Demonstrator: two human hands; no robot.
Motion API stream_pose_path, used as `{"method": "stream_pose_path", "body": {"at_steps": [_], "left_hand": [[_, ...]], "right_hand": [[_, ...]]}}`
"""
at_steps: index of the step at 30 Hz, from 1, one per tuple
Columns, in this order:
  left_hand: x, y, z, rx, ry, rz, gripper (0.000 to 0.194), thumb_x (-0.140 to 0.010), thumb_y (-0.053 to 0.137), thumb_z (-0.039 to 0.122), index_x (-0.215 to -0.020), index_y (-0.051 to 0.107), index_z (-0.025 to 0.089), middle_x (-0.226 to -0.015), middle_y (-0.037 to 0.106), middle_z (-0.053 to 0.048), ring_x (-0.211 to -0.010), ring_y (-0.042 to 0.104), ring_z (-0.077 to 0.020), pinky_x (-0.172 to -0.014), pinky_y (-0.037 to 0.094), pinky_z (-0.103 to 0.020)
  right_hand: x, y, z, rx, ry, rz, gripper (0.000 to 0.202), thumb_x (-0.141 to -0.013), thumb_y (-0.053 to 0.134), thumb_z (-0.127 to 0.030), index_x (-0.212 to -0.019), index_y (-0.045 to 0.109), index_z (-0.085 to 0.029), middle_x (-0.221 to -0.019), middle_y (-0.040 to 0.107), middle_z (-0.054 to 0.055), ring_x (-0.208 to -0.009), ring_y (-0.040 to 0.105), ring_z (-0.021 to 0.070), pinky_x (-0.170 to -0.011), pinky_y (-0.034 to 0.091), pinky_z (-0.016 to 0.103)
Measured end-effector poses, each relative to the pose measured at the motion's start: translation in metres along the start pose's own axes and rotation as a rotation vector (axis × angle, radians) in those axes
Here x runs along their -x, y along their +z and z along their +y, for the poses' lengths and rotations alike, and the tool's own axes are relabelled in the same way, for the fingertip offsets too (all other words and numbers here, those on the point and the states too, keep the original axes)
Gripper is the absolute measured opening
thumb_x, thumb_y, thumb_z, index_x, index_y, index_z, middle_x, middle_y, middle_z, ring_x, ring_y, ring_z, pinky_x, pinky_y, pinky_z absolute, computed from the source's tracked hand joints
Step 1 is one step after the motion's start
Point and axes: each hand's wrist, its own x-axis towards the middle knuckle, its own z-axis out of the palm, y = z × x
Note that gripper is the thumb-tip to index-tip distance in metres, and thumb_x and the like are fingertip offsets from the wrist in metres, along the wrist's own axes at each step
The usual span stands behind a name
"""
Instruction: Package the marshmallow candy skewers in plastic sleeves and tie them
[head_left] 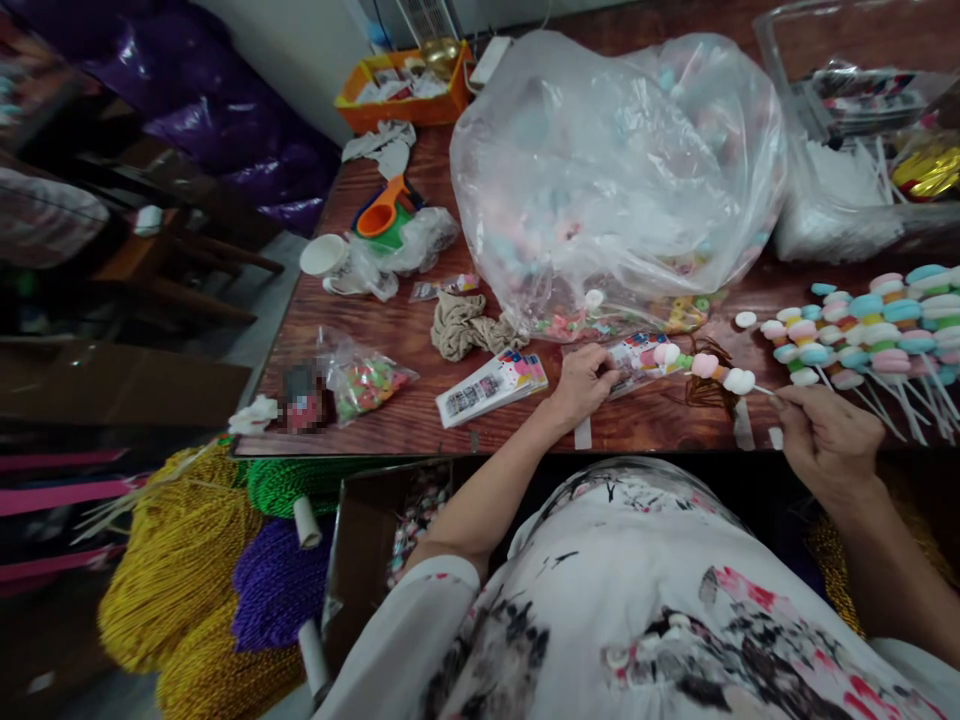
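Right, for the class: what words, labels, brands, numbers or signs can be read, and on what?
None can be read.
Printed wrapper at the left hand: lettering too blurred.
Stack of printed cards: dark print, too blurred.
Small packet beyond the cloth: print too small.
Dark packs, upper right: too blurred.

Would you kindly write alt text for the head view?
A person's right hand holds a marshmallow skewer by its stick, its far end at a printed wrapper touched by the left hand. Similar skewers lie at right.

Head cam looks fwd & down from above wearer's torso (645, 590) onto table (360, 325) close by.
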Motion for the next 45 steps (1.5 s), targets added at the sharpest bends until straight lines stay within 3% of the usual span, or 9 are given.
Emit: {"method": "stream_pose_path", "body": {"at_steps": [8,15,20,25,32,38,41,43,45], "left_hand": [[0.003,0.002,-0.004,-0.186,0.180,-0.105,0.019,-0.089,0.059,0.025,-0.073,0.055,0.018,-0.074,0.058,-0.002,-0.075,0.053,-0.0153,-0.073,0.044,-0.029],[0.003,0.000,-0.004,-0.276,0.344,-0.174,0.019,-0.095,0.048,0.022,-0.080,0.058,0.017,-0.080,0.061,-0.007,-0.081,0.053,-0.0183,-0.077,0.045,-0.032],[0.003,-0.002,-0.008,-0.263,0.314,-0.186,0.021,-0.096,0.048,0.025,-0.078,0.057,0.018,-0.079,0.060,-0.007,-0.081,0.053,-0.0185,-0.078,0.046,-0.033],[0.002,-0.003,-0.006,-0.211,0.361,-0.199,0.022,-0.097,0.045,0.026,-0.080,0.057,0.018,-0.081,0.061,-0.007,-0.081,0.053,-0.0183,-0.079,0.047,-0.034],[0.001,0.000,-0.002,-0.134,0.399,-0.162,0.020,-0.096,0.048,0.027,-0.079,0.054,0.019,-0.080,0.062,-0.007,-0.079,0.054,-0.0175,-0.077,0.046,-0.032],[-0.001,-0.006,0.003,-0.160,0.428,-0.228,0.015,-0.094,0.047,0.024,-0.082,0.055,0.019,-0.084,0.063,-0.008,-0.083,0.055,-0.0186,-0.080,0.048,-0.034],[-0.002,-0.009,0.009,-0.157,0.414,-0.184,0.012,-0.088,0.051,0.022,-0.097,0.057,0.016,-0.106,0.064,-0.015,-0.103,0.056,-0.0230,-0.091,0.048,-0.040],[-0.004,-0.008,0.012,-0.155,0.398,-0.207,0.033,-0.083,0.053,0.019,-0.116,0.055,0.015,-0.123,0.060,-0.018,-0.118,0.053,-0.0262,-0.099,0.046,-0.044],[-0.005,-0.005,0.014,-0.150,0.391,-0.295,0.045,-0.080,0.053,0.015,-0.125,0.052,0.015,-0.125,0.061,-0.017,-0.120,0.055,-0.0260,-0.099,0.046,-0.044]], "right_hand": [[-0.012,-0.020,0.011,0.005,-0.116,-0.147,0.022,-0.088,0.053,-0.015,-0.103,0.067,-0.024,-0.084,0.074,0.004,-0.072,0.068,0.0201,-0.065,0.051,0.033],[-0.016,-0.023,0.006,0.089,-0.258,-0.139,0.023,-0.082,0.057,-0.012,-0.101,0.068,-0.021,-0.084,0.073,0.006,-0.074,0.066,0.0209,-0.068,0.050,0.034],[-0.013,-0.024,0.010,0.132,-0.277,-0.089,0.019,-0.082,0.057,-0.011,-0.096,0.066,-0.018,-0.082,0.073,0.008,-0.069,0.066,0.0215,-0.063,0.050,0.035],[-0.016,-0.022,0.008,0.065,-0.275,-0.125,0.023,-0.084,0.053,-0.012,-0.099,0.066,-0.024,-0.081,0.074,0.005,-0.072,0.068,0.0203,-0.066,0.053,0.034],[-0.020,-0.017,0.003,-0.004,-0.403,-0.064,0.025,-0.081,0.055,-0.009,-0.100,0.066,-0.021,-0.080,0.072,0.004,-0.072,0.065,0.0180,-0.068,0.053,0.033],[-0.023,-0.012,0.001,0.004,-0.413,-0.100,0.025,-0.082,0.053,-0.010,-0.099,0.066,-0.023,-0.082,0.073,0.004,-0.072,0.066,0.0180,-0.067,0.050,0.033],[-0.025,-0.010,-0.002,-0.003,-0.420,-0.084,0.024,-0.081,0.055,-0.010,-0.100,0.064,-0.020,-0.086,0.073,0.006,-0.074,0.066,0.0181,-0.068,0.050,0.033],[-0.027,-0.008,-0.004,-0.012,-0.439,-0.070,0.025,-0.081,0.054,-0.009,-0.102,0.063,-0.019,-0.086,0.073,0.006,-0.075,0.065,0.0180,-0.069,0.049,0.033],[-0.028,-0.006,-0.007,-0.027,-0.459,-0.058,0.025,-0.082,0.053,-0.009,-0.103,0.063,-0.019,-0.085,0.072,0.007,-0.076,0.065,0.0186,-0.070,0.049,0.033]]}}
